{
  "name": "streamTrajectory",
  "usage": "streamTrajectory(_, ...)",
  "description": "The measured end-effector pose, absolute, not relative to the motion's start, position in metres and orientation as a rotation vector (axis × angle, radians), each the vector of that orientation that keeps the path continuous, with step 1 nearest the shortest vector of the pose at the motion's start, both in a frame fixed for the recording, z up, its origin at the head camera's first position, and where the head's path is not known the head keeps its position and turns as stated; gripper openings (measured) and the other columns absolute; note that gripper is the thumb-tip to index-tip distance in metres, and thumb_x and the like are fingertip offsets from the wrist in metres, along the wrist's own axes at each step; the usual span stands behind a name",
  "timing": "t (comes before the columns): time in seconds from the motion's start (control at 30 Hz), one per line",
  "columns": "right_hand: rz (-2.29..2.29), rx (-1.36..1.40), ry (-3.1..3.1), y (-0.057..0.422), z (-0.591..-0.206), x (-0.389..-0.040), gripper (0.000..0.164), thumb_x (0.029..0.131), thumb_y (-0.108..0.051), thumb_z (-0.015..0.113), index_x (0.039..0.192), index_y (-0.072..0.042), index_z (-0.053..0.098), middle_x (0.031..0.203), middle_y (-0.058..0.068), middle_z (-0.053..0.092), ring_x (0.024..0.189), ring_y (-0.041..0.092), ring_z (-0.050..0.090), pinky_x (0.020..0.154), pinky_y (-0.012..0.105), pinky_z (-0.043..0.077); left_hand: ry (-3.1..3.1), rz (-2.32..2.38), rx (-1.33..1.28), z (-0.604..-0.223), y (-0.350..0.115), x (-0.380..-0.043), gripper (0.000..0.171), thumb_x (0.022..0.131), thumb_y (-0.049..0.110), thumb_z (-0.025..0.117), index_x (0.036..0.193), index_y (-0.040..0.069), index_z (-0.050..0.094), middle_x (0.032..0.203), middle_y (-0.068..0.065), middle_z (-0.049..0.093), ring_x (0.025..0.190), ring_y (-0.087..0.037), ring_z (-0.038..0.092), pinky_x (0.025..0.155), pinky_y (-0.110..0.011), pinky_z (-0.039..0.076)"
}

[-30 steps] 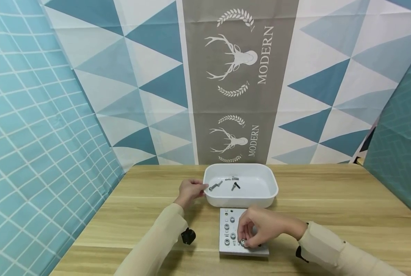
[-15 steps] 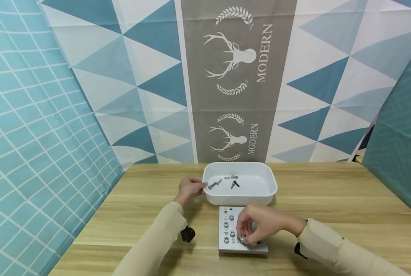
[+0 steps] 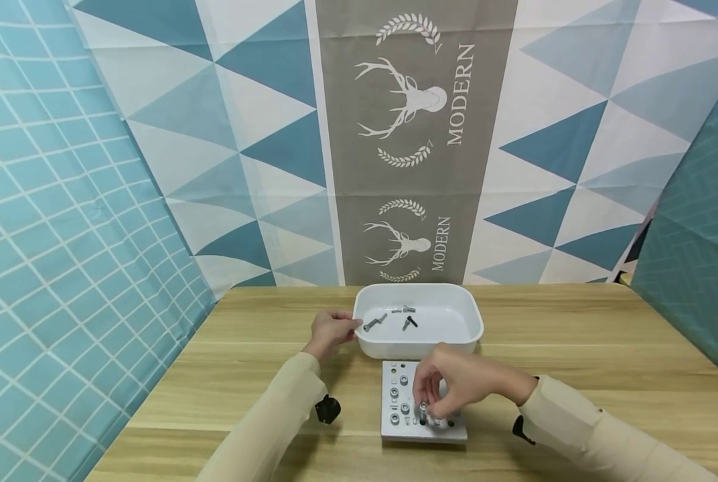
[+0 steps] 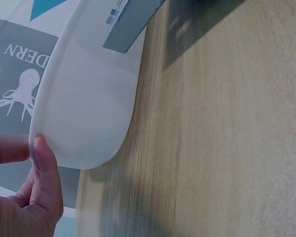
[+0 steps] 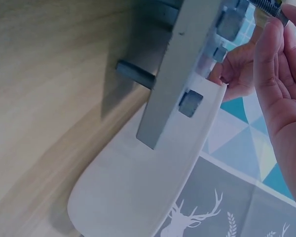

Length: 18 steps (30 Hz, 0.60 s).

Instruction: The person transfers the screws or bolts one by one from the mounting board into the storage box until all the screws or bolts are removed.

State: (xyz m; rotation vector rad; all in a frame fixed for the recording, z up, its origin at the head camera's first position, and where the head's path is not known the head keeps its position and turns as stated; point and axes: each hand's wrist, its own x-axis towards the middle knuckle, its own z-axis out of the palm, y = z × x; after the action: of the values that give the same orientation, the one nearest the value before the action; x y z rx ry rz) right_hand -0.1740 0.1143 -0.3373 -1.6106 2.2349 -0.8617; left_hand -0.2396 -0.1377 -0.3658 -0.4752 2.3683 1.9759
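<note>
My right hand (image 3: 458,380) pinches a socket-head bolt (image 3: 423,407) just above the metal plate (image 3: 407,434); a dark hole shows below it. In the right wrist view the threaded shank of that bolt (image 5: 270,7) lies between thumb and fingertips. Several other bolts stand upright in the plate, such as one bolt (image 3: 394,419) at the near left. My left hand (image 3: 330,329) grips the left rim of a white tray (image 3: 419,350) between thumb and fingers, which the left wrist view also shows.
Inside the tray lie several loose screws, among them a grey bolt (image 3: 371,325) and a black screw (image 3: 412,321). The plate sits directly in front of the tray on the wooden table (image 3: 244,388). Patterned cloth (image 3: 274,134) hangs behind and at both sides.
The bolt in my right hand has risen from the plate, and its hole has come into sight. My left hand stays on the tray rim.
</note>
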Motion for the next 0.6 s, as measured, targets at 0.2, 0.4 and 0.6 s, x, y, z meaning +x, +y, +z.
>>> streamTrajectory(0.2, -0.875, -1.637, 2.247, 0.115, -0.332, -0.178, 0.012, 0.074, -0.003, 0.072, 0.082, -0.012, 0.068, 0.070, -0.001, 0.067, 0.065, -0.012, 0.054, 0.057, 0.022, 0.058, 2.380, 1.971, -0.464, -0.366, -0.138, -0.239, 0.020, 0.083, 0.006, 0.073, 0.097, -0.004, 0.065, 0.088, -0.010, 0.060, 0.064, -0.011, 0.058, 0.059, -0.018, 0.056)
streamTrajectory(0.4, -0.884, -1.652, 2.247, 0.117, -0.326, -0.181, 0.012, 0.074, -0.002, 0.071, 0.083, -0.011, 0.068, 0.070, -0.001, 0.067, 0.065, -0.011, 0.054, 0.057, 0.020, 0.058, 2.374, 1.981, -0.439, -0.366, -0.139, -0.239, 0.021, 0.083, 0.006, 0.072, 0.098, -0.005, 0.065, 0.088, -0.010, 0.061, 0.062, -0.010, 0.058, 0.058, -0.018, 0.056)
streamTrajectory(0.6, -0.874, -1.691, 2.267, 0.120, -0.320, -0.185, 0.013, 0.075, -0.003, 0.071, 0.083, -0.012, 0.069, 0.070, -0.001, 0.067, 0.065, -0.010, 0.055, 0.058, 0.022, 0.058, 2.375, 1.990, -0.425, -0.366, -0.139, -0.238, 0.020, 0.083, 0.006, 0.072, 0.098, -0.006, 0.065, 0.087, -0.010, 0.061, 0.061, -0.010, 0.058, 0.059, -0.018, 0.057)
